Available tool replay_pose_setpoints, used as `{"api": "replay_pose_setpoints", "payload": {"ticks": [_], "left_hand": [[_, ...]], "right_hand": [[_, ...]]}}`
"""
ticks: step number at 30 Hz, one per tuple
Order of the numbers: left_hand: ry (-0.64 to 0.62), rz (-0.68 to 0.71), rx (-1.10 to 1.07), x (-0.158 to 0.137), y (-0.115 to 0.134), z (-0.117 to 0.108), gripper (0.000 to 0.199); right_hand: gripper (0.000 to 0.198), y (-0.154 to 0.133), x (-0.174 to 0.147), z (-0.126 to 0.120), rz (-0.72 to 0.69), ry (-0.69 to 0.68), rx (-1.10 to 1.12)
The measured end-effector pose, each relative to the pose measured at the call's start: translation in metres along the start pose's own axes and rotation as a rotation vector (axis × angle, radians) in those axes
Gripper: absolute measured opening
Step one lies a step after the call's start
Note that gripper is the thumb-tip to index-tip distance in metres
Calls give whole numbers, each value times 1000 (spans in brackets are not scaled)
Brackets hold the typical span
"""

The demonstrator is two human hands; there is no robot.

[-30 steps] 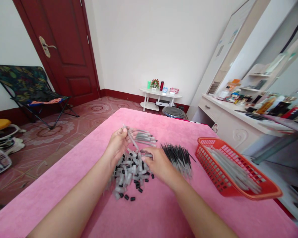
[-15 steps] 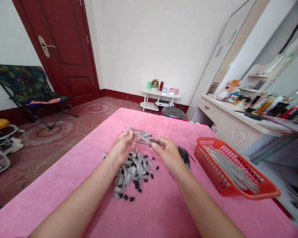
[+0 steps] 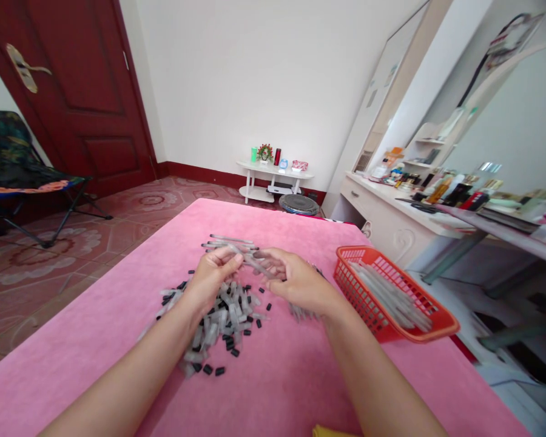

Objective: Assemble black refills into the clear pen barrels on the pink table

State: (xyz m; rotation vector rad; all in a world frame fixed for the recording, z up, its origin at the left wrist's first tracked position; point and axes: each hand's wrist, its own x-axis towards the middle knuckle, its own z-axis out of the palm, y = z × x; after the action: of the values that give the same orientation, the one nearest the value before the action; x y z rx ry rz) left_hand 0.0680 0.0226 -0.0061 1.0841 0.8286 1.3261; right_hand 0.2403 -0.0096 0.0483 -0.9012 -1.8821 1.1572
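Between my two hands is a slim translucent pen barrel [image 3: 253, 263], slightly blurred. My left hand [image 3: 209, 278] pinches its left end with thumb and fingers. At the other end, my right hand [image 3: 298, 284] has its fingers closed around the barrel. Just beyond the hands lie several pens [image 3: 230, 241] with clear bodies and dark ends. Below my left hand spreads a loose heap of clear pen caps [image 3: 212, 331] mixed with small black plugs [image 3: 220, 371]. Partly hidden under my right hand is a bunch of thin pen refills [image 3: 304, 313].
A red plastic basket [image 3: 361, 303] holding many translucent barrels [image 3: 394, 297] stands to the right on the pink cloth [image 3: 273, 376]. Something yellow [image 3: 332, 431] shows at the near edge. A white dresser [image 3: 386, 221] with bottles is at right, a folding chair [image 3: 22, 164] at left.
The view has swung right, so everything sits further left. My hands stay together on the barrel, tilted slightly differently. More of the pens behind them shows.
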Motion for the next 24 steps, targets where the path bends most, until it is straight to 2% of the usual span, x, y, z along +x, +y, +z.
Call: {"api": "replay_pose_setpoints", "payload": {"ticks": [3, 7, 11, 13, 16, 19, 22, 24], "left_hand": [[-43, 7, 62, -4, 0, 9, 30], [-16, 29, 55, -2, 1, 5, 35], [118, 15, -92, 9, 1, -15, 32], [207, -7, -162, 14, 0, -26, 26], [288, -44, -241, 20, 1, -35, 19], [326, -68, -310, 22, 3, -39, 13], [354, -67, -338, 22, 5, -40, 11], [351, -62, -342, 22, 5, -39, 11]], "right_hand": [[49, 6, -1, 3, 41, 6, -39], [33, 11, 3, -1, 108, 158, -70], [24, 4, -5, -36, 200, 350, -150], [25, 3, -20, -64, 238, 466, -287], [23, 6, -54, -107, 302, 601, -641], [26, 7, -89, -136, 479, 619, -1020], [26, 4, -100, -140, 531, 641, -1227], [26, 4, -90, -126, 437, 617, -1202]]}}
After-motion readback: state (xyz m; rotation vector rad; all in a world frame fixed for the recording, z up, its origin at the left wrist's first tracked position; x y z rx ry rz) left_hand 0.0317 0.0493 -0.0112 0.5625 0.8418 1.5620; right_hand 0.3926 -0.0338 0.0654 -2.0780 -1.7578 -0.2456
